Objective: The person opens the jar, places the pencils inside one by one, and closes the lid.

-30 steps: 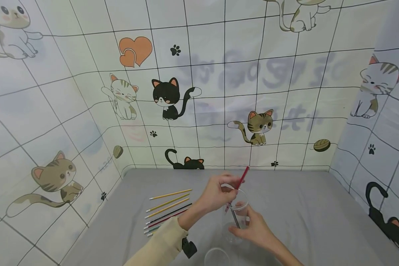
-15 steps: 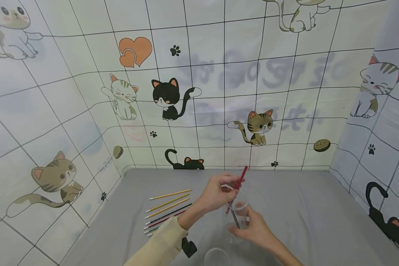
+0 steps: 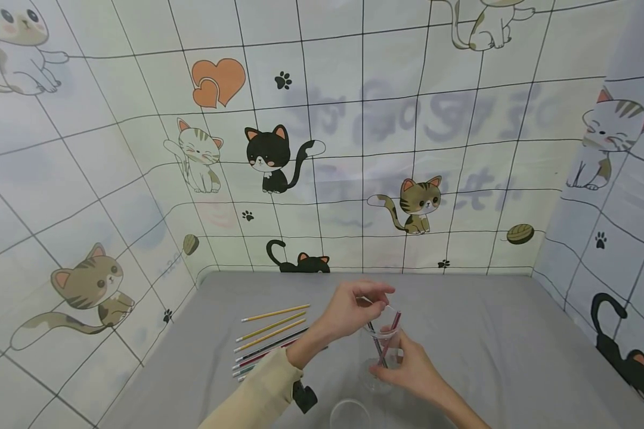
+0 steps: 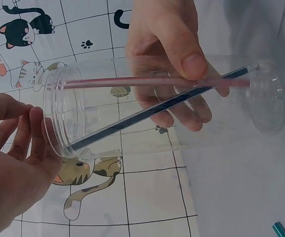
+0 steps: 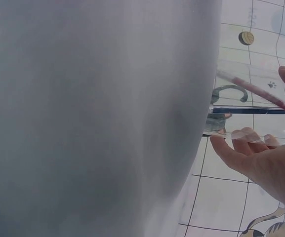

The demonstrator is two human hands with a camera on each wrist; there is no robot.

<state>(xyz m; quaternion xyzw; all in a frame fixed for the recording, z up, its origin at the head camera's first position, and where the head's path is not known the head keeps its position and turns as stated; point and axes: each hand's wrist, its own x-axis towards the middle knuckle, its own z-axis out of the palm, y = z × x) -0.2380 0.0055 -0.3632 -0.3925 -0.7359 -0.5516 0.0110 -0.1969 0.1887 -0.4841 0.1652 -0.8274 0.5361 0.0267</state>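
Observation:
A tall clear jar (image 3: 372,381) stands in my right hand (image 3: 414,364), whose thumb and fingers wrap its side. Inside it a red pencil (image 4: 127,81) and a dark pencil (image 4: 147,114) lean crosswise, both visible through the wall in the left wrist view. My left hand (image 3: 351,310) hovers at the jar's mouth with loosely bent fingers, holding nothing. Its fingertips are close to the rim in the left wrist view; whether they touch it I cannot tell. The right wrist view catches the right hand (image 5: 268,160) around part of the jar, with grey cloth filling most of that picture.
Several pencils lie in a row left of the hands, among them a yellow pencil (image 3: 275,313) at the back; the left forearm covers part of the row. A clear round rim (image 3: 350,401) shows at the bottom edge. Cat-printed cloth (image 3: 343,149) walls in the grey table (image 3: 472,333).
The red pencil has dropped from my left fingers into the jar and now leans beside the dark one. Both hands have stayed nearly in place.

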